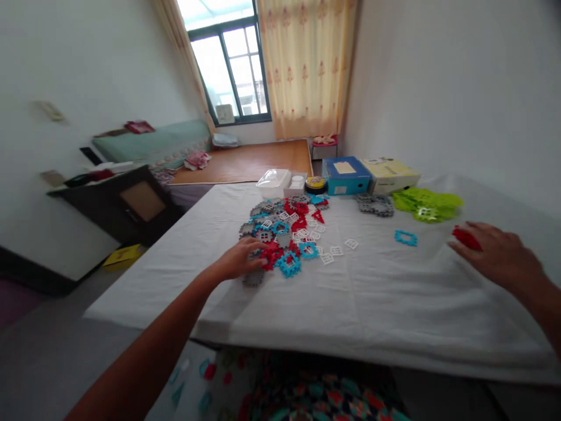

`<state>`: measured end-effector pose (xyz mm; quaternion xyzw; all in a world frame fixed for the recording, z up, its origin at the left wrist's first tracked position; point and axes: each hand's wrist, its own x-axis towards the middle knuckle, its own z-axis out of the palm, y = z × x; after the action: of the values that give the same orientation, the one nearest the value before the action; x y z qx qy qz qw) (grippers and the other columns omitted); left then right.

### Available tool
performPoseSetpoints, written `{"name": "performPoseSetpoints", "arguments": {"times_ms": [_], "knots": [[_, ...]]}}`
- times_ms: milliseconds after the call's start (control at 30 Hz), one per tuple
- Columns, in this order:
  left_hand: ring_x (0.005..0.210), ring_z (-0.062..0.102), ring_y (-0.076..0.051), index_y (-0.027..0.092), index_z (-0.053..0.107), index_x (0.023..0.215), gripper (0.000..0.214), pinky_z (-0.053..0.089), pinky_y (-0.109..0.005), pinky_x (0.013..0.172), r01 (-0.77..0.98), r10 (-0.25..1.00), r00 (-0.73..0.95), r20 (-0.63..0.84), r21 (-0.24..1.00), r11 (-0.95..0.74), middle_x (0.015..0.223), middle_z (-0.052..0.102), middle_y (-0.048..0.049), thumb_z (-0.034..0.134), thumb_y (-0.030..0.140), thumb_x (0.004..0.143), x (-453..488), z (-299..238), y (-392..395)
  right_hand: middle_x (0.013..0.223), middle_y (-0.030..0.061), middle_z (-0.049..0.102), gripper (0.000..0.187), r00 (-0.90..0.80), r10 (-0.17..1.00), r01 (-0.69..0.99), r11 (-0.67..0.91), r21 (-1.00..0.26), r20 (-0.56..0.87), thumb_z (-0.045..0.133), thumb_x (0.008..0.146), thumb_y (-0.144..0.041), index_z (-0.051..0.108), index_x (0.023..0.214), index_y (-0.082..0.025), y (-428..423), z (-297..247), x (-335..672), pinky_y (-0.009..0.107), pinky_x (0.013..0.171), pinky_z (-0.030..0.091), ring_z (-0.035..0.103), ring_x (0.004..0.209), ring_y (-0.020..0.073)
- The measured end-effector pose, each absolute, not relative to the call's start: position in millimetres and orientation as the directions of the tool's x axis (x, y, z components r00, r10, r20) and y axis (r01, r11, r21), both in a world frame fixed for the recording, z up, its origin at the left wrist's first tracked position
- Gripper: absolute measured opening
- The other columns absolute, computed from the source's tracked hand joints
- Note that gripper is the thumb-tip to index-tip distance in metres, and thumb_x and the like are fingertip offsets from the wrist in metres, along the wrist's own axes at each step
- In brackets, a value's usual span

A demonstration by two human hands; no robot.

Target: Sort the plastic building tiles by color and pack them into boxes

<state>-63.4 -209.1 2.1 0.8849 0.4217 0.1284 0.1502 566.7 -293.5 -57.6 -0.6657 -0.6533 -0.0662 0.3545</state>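
slanting lengthwise up-left: red piece [466, 237] in right hand [500, 251]

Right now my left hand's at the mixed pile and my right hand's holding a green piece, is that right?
No, the head view shows your right hand holding a red piece. Your left hand is at the mixed pile.

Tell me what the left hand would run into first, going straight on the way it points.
Most likely the red pieces in the mixed pile, right in front of the left hand; whether it already touches them is hard to tell.
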Motion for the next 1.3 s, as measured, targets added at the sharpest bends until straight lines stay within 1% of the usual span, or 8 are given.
{"name": "performPoseSetpoints", "arguments": {"times_ms": [133,500,700,800,933,1033,1133,1300], "knots": [[0.124,0.047,-0.029,0.028,0.048,0.138,0.065,0.039,-0.042,0.104,0.752,0.794,0.595,0.128,0.259,-0.606,0.137,0.049,-0.0102,0.067,0.044,0.078,-55.5,-26.3,-225.8,0.13,0.0135,0.056,0.042,-0.153,0.844,0.952,0.266,-0.153,0.515,0.053,0.08,-0.051,0.062,0.112,-0.026,-270.1,-42.9,484.2,0.057,0.102,0.039,0.052,0.12,0.0379],[0.121,0.051,-0.027,0.022,0.058,0.126,0.053,0.038,-0.043,0.107,0.738,0.866,0.33,0.377,0.469,-0.485,0.127,0.059,-0.0094,0.07,0.029,0.075,-13.5,-20.4,-181.5,0.124,0.0089,0.063,0.026,-0.488,0.751,0.784,0.601,-0.155,0.445,0.053,0.088,-0.029,0.065,0.111,-0.025,-250.5,-18.7,326.4,0.052,0.093,0.049,0.059,0.109,0.0284],[0.105,0.061,-0.025,0.016,0.052,0.131,0.065,0.049,-0.042,0.092,0.086,0.901,0.406,0.151,0.975,-0.203,0.121,0.063,-0.015,0.074,0.039,0.074,36.9,-20.2,-175.6,0.127,0.0105,0.06,0.047,-0.433,0.746,0.697,0.633,-0.337,0.507,0.059,0.087,-0.032,0.05,0.133,-0.025,-226.3,-16.2,288.8,0.046,0.092,0.051,0.062,0.102,0.0242],[0.1,0.063,-0.022,0.015,0.054,0.13,0.065,0.05,-0.037,0.088,-0.173,0.874,0.478,0.093,0.985,-0.01,0.12,0.064,-0.0157,0.076,0.039,0.073,57.6,-29.3,-189.2,0.129,0.0105,0.058,0.057,-0.452,0.719,0.634,0.676,-0.377,0.528,0.064,0.084,-0.034,0.046,0.137,-0.025,-217.3,-17.7,273.1,0.046,0.09,0.051,0.06,0.103,0.0246],[0.094,0.065,-0.018,0.017,0.059,0.123,0.06,0.05,-0.032,0.086,-0.31,0.88,0.471,0.063,0.946,0.099,0.113,0.066,-0.0116,0.08,0.033,0.07,67.5,-39.4,-207.0,0.112,0.0076,0.067,0.04,-0.479,0.694,0.604,0.705,-0.372,0.537,0.059,0.087,-0.03,0.057,0.127,-0.026,-213.9,-23.1,264.2,0.043,0.089,0.051,0.06,0.105,0.0249],[0.091,0.066,-0.018,0.016,0.059,0.123,0.058,0.05,-0.032,0.085,-0.26,0.885,0.46,0.077,0.964,0.052,0.107,0.068,-0.0105,0.078,0.033,0.071,68.5,-42.8,-212.9,0.108,0.007,0.069,0.037,-0.45,0.744,0.621,0.658,-0.426,0.494,0.056,0.088,-0.029,0.058,0.125,-0.025,-217.3,-28.6,265.2,0.038,0.081,0.053,0.065,0.093,0.0226],[0.091,0.065,-0.019,0.015,0.064,0.116,0.044,0.051,-0.032,0.082,-0.015,0.892,0.425,0.153,0.987,-0.162,0.105,0.069,-0.0103,0.067,0.038,0.079,58.6,-36.5,-208.0,0.097,0.0047,0.072,0.029,-0.363,0.815,0.651,0.569,-0.502,0.451,0.054,0.089,-0.034,0.06,0.116,-0.025,-220.9,-31.8,281.7,0.034,0.075,0.054,0.069,0.082,0.0211],[0.089,0.065,-0.02,0.018,0.073,0.096,0.025,0.049,-0.032,0.085,0.544,0.888,0.338,0.312,0.705,-0.455,0.093,0.073,-0.0049,0.059,0.031,0.08,2.6,-14.8,-182.7,0.083,0.0065,0.073,0.038,-0.048,0.931,0.624,0.311,-0.717,0.362,0.053,0.086,-0.047,0.055,0.112,-0.019,-224.9,-33.6,367.3,0.029,0.056,0.053,0.066,0.06,0.0178]]}}
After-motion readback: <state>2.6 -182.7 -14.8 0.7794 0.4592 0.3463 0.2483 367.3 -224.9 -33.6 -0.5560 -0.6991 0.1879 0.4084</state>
